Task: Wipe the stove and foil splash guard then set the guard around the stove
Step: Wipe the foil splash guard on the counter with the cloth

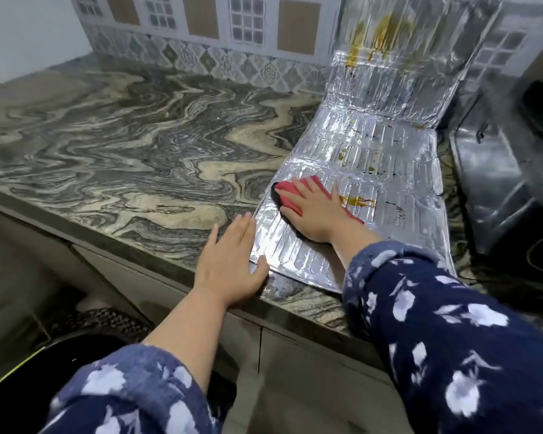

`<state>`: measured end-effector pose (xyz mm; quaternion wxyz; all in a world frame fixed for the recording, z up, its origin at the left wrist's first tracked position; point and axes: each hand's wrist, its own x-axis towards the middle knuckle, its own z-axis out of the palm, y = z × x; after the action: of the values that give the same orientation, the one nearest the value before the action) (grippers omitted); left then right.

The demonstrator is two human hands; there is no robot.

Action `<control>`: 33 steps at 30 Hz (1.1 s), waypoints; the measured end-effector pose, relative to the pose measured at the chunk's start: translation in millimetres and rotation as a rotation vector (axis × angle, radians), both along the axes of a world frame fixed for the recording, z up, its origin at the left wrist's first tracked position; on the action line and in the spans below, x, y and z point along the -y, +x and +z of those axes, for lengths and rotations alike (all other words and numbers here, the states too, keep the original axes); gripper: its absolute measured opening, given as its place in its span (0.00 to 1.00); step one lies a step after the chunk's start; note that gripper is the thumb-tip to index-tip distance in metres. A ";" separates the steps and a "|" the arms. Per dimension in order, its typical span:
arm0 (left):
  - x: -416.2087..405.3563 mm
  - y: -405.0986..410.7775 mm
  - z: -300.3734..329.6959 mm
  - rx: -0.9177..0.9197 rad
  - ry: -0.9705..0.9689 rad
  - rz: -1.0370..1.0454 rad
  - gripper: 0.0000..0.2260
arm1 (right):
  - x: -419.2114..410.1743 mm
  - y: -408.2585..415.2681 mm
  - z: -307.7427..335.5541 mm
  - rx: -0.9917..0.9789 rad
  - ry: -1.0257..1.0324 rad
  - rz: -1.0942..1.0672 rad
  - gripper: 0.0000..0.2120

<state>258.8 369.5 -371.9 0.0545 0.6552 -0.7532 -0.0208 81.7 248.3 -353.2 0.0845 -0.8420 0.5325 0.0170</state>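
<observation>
Cloth [290, 195] on guard [386, 170], stove [496, 170] right

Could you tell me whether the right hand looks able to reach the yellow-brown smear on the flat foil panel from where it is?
Probably yes: the right hand presses the red cloth flat on the foil guard, and the smear lies just beside its thumb with nothing between.

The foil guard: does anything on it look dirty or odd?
Yes. The foil guard has yellow-brown drips on its upright far panel and more smears beside the red cloth under the right hand.
</observation>
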 end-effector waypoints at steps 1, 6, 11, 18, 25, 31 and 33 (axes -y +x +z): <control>0.0 0.6 -0.2 0.001 0.003 -0.002 0.38 | 9.6 -0.3 -0.1 -0.009 0.000 -0.016 0.24; -0.7 -0.8 2.8 -0.020 0.020 0.012 0.36 | 58.4 -5.8 2.5 -0.020 -0.005 -0.085 0.25; 1.0 -1.2 4.1 -0.014 0.042 0.032 0.36 | 83.8 -0.1 -1.2 -0.018 -0.001 -0.121 0.25; 1.9 -1.1 2.3 -0.003 0.052 0.045 0.36 | 11.0 10.4 -2.5 0.028 -0.024 -0.002 0.25; 2.7 -2.3 4.2 0.025 0.083 0.049 0.38 | -67.0 -7.7 -2.0 0.028 0.009 0.073 0.24; 3.7 -3.1 18.8 -0.068 0.113 0.067 0.37 | -86.2 -40.8 5.2 0.075 0.016 0.109 0.31; 13.4 -5.6 29.6 -0.089 0.083 0.074 0.37 | -83.3 -40.9 11.0 0.078 -0.002 0.129 0.32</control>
<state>253.2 356.1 -342.3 0.0614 0.6828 -0.7237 -0.0792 40.8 331.6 -342.2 0.1031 -0.8747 0.4734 -0.0109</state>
